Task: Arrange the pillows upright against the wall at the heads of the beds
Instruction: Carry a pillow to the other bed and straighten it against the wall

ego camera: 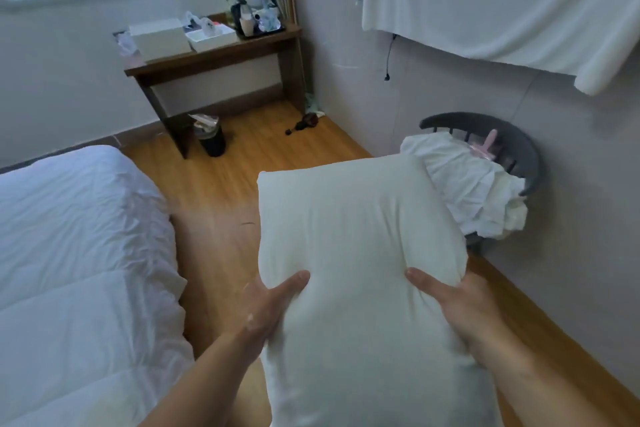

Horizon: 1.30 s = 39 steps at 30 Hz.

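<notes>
both hands hold one white pillow in the air, over the wooden floor between the bed and the wall.

left hand grips the left edge of the pillow, with the thumb on top pressed into the fabric and the other fingers hidden below; right hand does the same on the right edge, thumb on top, so both hands are closed on the pillow and it makes a dent between them. the pillow is long and points away from the person, its far end is near a dark chair which carries crumpled white linen. the bed with a white duvet is at the left, apart from the pillow. further back a wooden desk stands under the window, with a small black bin on the floor beside its leg. a white cloth hangs on the right wall.
</notes>
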{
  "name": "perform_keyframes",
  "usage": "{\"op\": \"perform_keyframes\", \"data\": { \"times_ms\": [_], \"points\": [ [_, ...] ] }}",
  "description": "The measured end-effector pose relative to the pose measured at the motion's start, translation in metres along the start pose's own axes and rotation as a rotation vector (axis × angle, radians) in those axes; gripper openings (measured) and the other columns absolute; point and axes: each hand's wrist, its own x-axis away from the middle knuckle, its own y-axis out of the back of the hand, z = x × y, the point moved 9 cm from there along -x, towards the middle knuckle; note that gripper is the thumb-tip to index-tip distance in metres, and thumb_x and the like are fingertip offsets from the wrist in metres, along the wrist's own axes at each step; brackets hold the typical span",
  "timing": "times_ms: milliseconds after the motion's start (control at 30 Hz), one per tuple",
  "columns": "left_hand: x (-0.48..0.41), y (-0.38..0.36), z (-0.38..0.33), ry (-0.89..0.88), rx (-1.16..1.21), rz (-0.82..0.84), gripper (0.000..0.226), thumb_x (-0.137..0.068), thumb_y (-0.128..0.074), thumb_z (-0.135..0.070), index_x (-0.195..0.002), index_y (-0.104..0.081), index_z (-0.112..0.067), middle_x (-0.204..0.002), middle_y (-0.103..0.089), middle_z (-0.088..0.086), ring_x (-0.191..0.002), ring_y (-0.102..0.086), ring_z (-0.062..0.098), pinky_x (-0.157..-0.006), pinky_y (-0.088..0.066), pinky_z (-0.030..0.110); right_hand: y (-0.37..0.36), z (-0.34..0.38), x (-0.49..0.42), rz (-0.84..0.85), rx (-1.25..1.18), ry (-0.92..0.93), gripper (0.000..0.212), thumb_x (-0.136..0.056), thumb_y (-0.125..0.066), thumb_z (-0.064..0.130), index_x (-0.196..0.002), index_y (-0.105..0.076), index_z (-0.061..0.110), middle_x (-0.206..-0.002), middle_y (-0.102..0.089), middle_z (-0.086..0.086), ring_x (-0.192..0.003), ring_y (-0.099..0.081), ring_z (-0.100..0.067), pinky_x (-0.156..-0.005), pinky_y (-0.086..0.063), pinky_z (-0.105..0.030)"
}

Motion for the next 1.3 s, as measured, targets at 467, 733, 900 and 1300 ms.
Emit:
{"op": "perform_keyframes", "data": {
  "times_ms": [467, 733, 900, 1300],
  "points": [
    [-0.181, 0.109, -0.055, 0.039, 0.143, -0.344, 0.048, -0.07, -0.091, -0.043, -0.111, -0.079, -0.022, -0.093, -0.085, -0.01, -0.092, -0.08, 0.018, -0.088, -0.063, 0.041, -0.205, 0.129, -0.207, 0.323, 0.07, 0.118, 0.042, -0.079, -0.088, 0.013, -0.079, -0.052, 0.035, -0.085, -0.054, 0.023, -0.074, -0.051, 0.006, -0.078, -0.041, -0.024],
    [-0.312, 0.223, -0.122, -0.002, 0.21, -0.333, 0.052, -0.069, -0.091, -0.045, -0.115, -0.076, -0.028, -0.106, -0.083, -0.01, -0.1, -0.079, 0.016, -0.098, -0.059, 0.045, -0.367, 0.196, -0.31, 0.368, 0.213, 0.074, 0.044, -0.067, -0.094, 0.04, -0.101, -0.075, 0.019, -0.097, -0.077, 0.007, -0.098, -0.072, -0.024, -0.097, -0.056, -0.043],
    [-0.377, 0.291, -0.153, -0.012, 0.26, -0.413, 0.071, -0.057, -0.091, -0.047, -0.122, -0.074, -0.024, -0.112, -0.082, -0.003, -0.105, -0.078, 0.024, -0.099, -0.059, 0.05, -0.463, 0.242, -0.363, 0.4, 0.218, 0.129, 0.072, -0.059, -0.096, 0.05, -0.119, -0.074, 0.019, -0.109, -0.079, 0.005, -0.103, -0.074, -0.022, -0.099, -0.057, -0.048],
    [-0.559, 0.451, -0.234, 0.029, 0.306, -0.638, 0.079, -0.059, -0.092, -0.054, -0.13, -0.07, -0.025, -0.113, -0.081, -0.006, -0.103, -0.077, 0.018, -0.096, -0.06, 0.044, -0.726, 0.347, -0.519, 0.651, 0.266, 0.102, 0.057, -0.07, -0.093, 0.04, -0.119, -0.071, 0.021, -0.102, -0.077, 0.008, -0.096, -0.073, -0.021, -0.094, -0.058, -0.048]
  ]
}}
